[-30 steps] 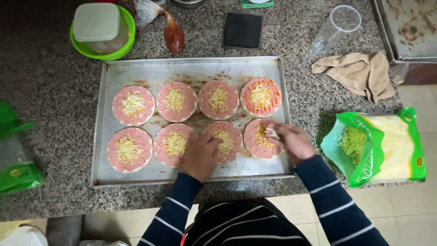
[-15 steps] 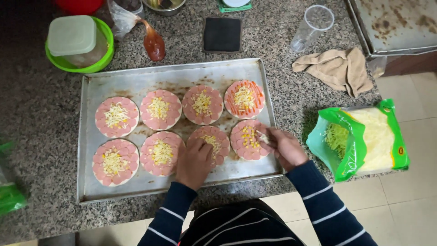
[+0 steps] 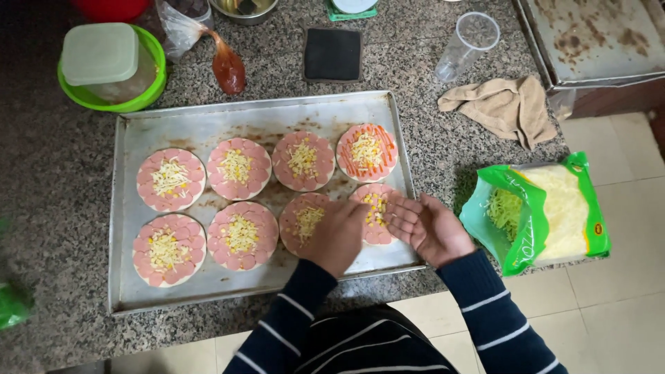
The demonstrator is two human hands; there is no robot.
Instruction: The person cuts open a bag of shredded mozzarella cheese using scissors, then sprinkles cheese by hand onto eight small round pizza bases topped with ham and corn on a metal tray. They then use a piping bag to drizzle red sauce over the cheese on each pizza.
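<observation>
The left hand (image 3: pixel 337 234) was laid, fingers loosely bent and holding nothing visible, over a small pizza (image 3: pixel 305 221) on the metal tray (image 3: pixel 208 128). The right hand (image 3: pixel 431 228) was held open, palm up and empty, beside another pizza (image 3: pixel 376 211), near the cheese bag (image 3: pixel 537 211) on the desk (image 3: pixel 55 173).

Setting: a kitchen, probably a home one — speckled granite counter (image 3: pixel 55 180) over a pale tiled floor (image 3: pixel 609 305). Evidence of food prep: a metal baking tray (image 3: pixel 131 277) carrying eight small round pizzas (image 3: pixel 239 168) topped with sliced sausage, corn and cheese. Beside it an open green bag of shredded cheese (image 3: pixel 547 211), a knotted plastic bag of red sauce (image 3: pixel 225 66), a lidded container in a green bowl (image 3: pixel 111 66), a clear plastic cup (image 3: pixel 467 45) and a crumpled beige cloth (image 3: pixel 502 107) — a second, stained tray (image 3: pixel 596 38) sits at the upper right
</observation>
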